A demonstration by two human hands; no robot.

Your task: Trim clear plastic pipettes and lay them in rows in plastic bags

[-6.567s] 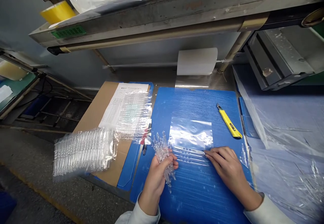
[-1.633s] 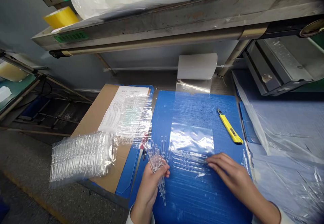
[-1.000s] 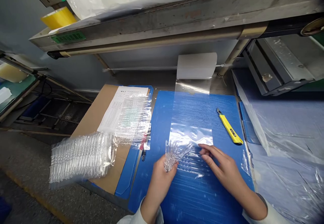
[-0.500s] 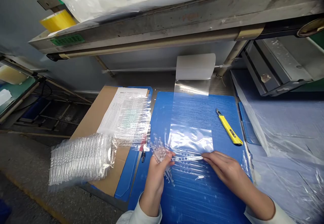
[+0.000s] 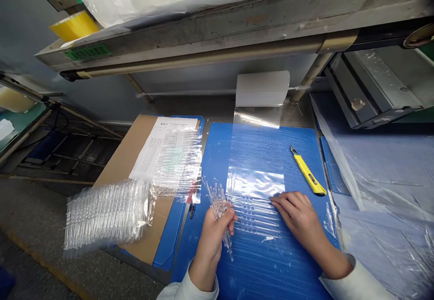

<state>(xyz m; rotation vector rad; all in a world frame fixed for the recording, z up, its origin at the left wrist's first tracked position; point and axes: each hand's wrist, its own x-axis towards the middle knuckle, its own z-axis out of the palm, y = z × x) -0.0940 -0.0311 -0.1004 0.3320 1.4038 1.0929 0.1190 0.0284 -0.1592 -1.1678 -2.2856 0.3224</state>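
Note:
My left hand [image 5: 217, 230] is closed around a loose bunch of slim clear plastic sticks [image 5: 217, 196], which poke out above and below the fist. Rows of similar clear sticks [image 5: 252, 214], with small round parts at mid-length, lie side by side on a clear film strip [image 5: 256, 183] over a blue mat [image 5: 264, 268]. At the right end of the upper rows, my right hand [image 5: 298, 214] has thumb and fingertips pinched at a stick's tip. The film runs back to a roll [image 5: 261, 88] behind the mat.
A yellow utility knife [image 5: 308, 173] lies right of the film. To the left, packed clear sticks [image 5: 105, 212] and another film-wrapped batch [image 5: 179, 160] rest on cardboard [image 5: 125, 155] and a printed sheet [image 5: 145, 160]. Plastic sheeting [image 5: 383, 178] covers the right side. A metal shelf [image 5: 220, 29] overhangs the back.
The stick that was between both hands now lies among the rows. My left hand has drawn back slightly, its bunch more upright. My right hand stays near the row's right end, slightly higher.

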